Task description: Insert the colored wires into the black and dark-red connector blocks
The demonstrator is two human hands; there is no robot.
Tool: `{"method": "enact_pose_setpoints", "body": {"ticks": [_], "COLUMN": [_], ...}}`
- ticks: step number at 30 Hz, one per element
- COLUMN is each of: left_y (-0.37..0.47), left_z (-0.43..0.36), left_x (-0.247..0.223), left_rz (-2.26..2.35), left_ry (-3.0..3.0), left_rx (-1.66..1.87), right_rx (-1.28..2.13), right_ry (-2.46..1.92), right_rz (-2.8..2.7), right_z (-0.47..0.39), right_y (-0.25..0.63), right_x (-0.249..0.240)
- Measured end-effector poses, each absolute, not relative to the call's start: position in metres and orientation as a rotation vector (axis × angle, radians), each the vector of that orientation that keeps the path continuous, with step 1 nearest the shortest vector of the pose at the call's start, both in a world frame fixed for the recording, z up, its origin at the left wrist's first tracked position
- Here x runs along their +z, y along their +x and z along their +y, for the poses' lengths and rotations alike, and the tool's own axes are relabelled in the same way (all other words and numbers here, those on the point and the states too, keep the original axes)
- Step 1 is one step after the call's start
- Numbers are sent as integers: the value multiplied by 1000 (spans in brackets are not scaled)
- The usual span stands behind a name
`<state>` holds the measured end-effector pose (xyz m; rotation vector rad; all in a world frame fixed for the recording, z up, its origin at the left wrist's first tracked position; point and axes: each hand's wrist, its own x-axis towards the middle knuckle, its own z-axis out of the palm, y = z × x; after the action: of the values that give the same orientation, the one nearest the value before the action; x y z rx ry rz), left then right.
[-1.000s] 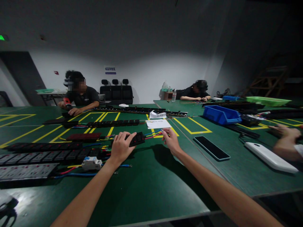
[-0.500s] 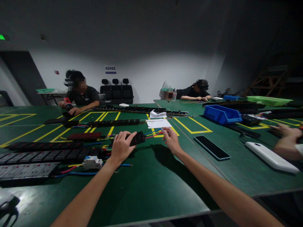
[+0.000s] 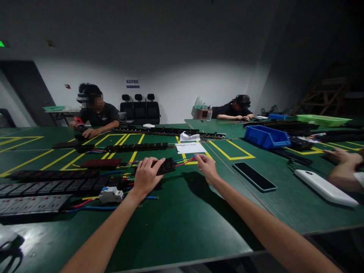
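My left hand (image 3: 148, 175) is wrapped over the end of a black socket strip (image 3: 167, 165), just above the green table (image 3: 170, 227). Red, blue and yellow-green wires (image 3: 183, 162) come out of that end toward the right. Their tips are pinched between the fingertips of my right hand (image 3: 207, 167). More socket strips (image 3: 51, 187) lie in rows to the left of my left hand. A white breaker (image 3: 110, 194) sits by their wire ends.
A phone (image 3: 254, 176) and a white power bank (image 3: 324, 187) lie to the right. Beyond them are a blue bin (image 3: 267, 137) and a person's hand (image 3: 342, 157). White paper (image 3: 190, 148) lies ahead. Two people sit across the table, one holding a red tool (image 3: 79, 122).
My right fingers have shifted slightly at the wire tips, and the wires lie closer together. My left hand keeps its grip on the strip.
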<state>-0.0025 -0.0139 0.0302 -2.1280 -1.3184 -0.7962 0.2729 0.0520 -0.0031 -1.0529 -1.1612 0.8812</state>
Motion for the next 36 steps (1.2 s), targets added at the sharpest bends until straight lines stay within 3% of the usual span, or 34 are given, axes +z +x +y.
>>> {"method": "enact_pose_setpoints", "body": {"ticks": [19, 36], "left_y": [-2, -2], "left_z": [-14, -14], "left_x": [30, 31], "left_rz": [-1330, -1346], "left_ry": [-2137, -2140], "left_rx": [-751, -788], "right_rx": [951, 764], "right_ry": [-1060, -986], "right_rz": [-1121, -1282], "right_z": [52, 48], "right_y": [272, 271], "right_x": [-1, 1]}}
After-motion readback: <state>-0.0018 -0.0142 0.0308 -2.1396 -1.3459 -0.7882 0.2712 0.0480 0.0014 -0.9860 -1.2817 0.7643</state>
